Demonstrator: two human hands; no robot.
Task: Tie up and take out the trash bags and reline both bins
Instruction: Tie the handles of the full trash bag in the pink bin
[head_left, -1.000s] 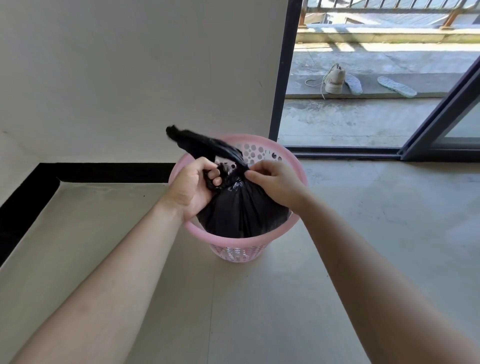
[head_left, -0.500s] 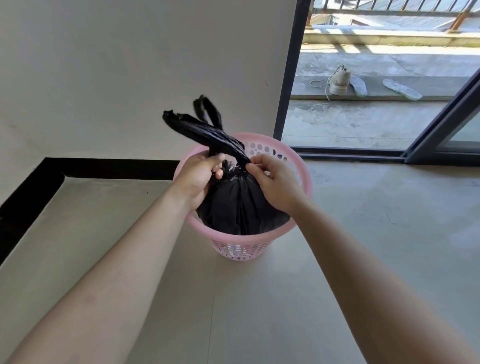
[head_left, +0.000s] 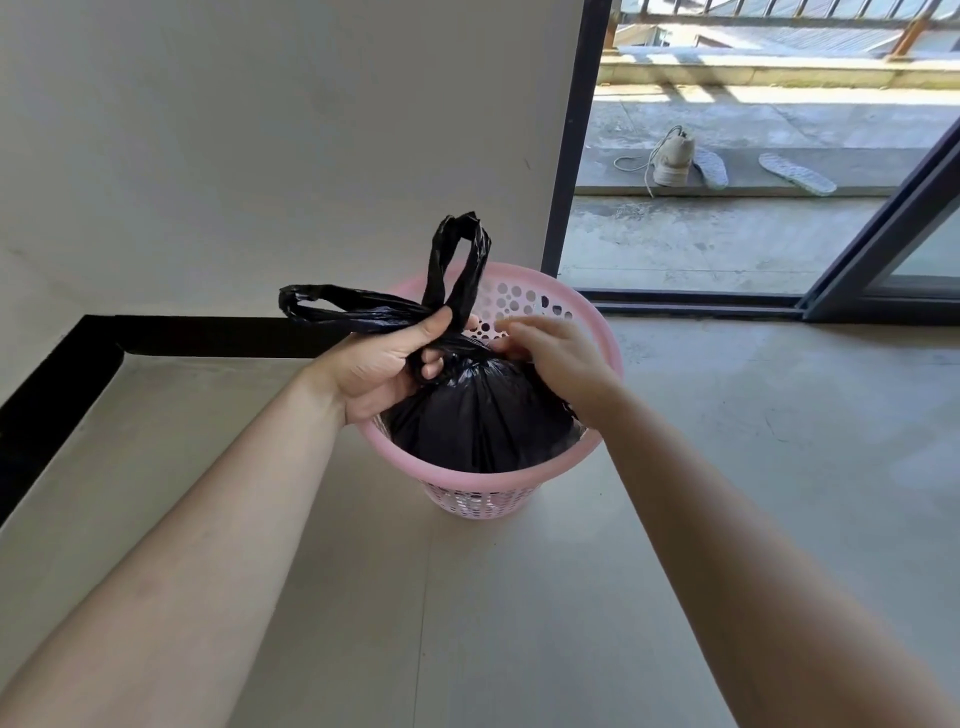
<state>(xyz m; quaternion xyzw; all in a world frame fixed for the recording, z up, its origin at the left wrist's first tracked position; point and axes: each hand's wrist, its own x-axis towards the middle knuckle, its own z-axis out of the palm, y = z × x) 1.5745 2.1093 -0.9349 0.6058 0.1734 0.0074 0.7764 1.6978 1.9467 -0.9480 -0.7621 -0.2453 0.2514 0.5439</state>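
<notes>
A full black trash bag (head_left: 483, 421) sits inside a pink perforated bin (head_left: 470, 475) on the floor by the wall. Its top is gathered into a neck with two handle loops: one (head_left: 457, 260) stands upright, the other (head_left: 343, 309) sticks out to the left. My left hand (head_left: 384, 364) is closed around the neck where the loops meet. My right hand (head_left: 550, 353) rests on the bag's right shoulder, fingers spread and blurred, touching the neck; whether it grips is unclear.
A white wall with a black skirting (head_left: 208, 338) runs behind and left of the bin. To the right, a dark-framed sliding door (head_left: 883, 234) opens onto a balcony with a shoe (head_left: 672, 158) and two insoles (head_left: 797, 174). Grey floor surrounds the bin.
The second handle loop has been pulled up and now stands upright. My left hand has closed around the neck, and my right hand's fingers have loosened and spread.
</notes>
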